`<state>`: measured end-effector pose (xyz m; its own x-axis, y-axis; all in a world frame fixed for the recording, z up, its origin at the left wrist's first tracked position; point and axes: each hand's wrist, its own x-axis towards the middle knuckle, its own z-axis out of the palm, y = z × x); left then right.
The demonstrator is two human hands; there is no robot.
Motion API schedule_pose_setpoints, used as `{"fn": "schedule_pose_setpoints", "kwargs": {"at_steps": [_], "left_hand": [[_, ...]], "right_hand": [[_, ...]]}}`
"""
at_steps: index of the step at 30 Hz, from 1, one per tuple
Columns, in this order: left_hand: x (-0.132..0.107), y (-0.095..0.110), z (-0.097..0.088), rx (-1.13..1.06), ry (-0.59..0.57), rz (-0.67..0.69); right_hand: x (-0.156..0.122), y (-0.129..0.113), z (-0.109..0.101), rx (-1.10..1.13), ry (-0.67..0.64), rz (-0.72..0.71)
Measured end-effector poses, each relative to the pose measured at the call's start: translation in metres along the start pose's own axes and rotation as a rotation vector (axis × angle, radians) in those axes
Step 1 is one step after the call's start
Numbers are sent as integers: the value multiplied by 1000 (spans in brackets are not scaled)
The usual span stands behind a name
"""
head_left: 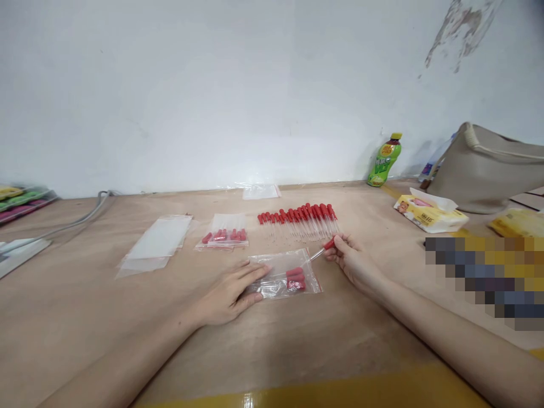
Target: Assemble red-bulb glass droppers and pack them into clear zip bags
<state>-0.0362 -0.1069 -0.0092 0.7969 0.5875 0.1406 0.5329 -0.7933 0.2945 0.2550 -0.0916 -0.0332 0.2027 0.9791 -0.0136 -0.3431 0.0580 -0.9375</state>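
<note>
My right hand (346, 255) pinches a glass dropper (328, 244) by its red rubber bulb. The dropper's clear tube points left, toward the right edge of a clear zip bag (276, 263). Inside that bag lie several red-bulbed droppers (296, 279). My left hand (236, 292) lies with fingers apart on the bag's left end. Behind the bag, a row of red-bulbed droppers (297, 216) is spread out with tubes toward me. To the left, filled zip bags (225, 229) holding red-bulbed droppers are stacked beside flat zip bags (159, 238).
Another flat bag (261, 192) lies by the wall. At the right stand a green drink bottle (385, 161), a yellow tissue pack (429, 214) and a beige handbag (480, 170). A grey cable (80, 220) runs along the left. Brown paper (170, 362) covers the table.
</note>
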Motion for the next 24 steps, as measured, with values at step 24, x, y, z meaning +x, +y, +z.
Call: {"fn": "schedule_pose_setpoints", "kwargs": {"at_steps": [24], "left_hand": [[1, -2, 2, 6, 13, 4]], "right_hand": [[-3, 0, -2, -777, -480, -247]]}}
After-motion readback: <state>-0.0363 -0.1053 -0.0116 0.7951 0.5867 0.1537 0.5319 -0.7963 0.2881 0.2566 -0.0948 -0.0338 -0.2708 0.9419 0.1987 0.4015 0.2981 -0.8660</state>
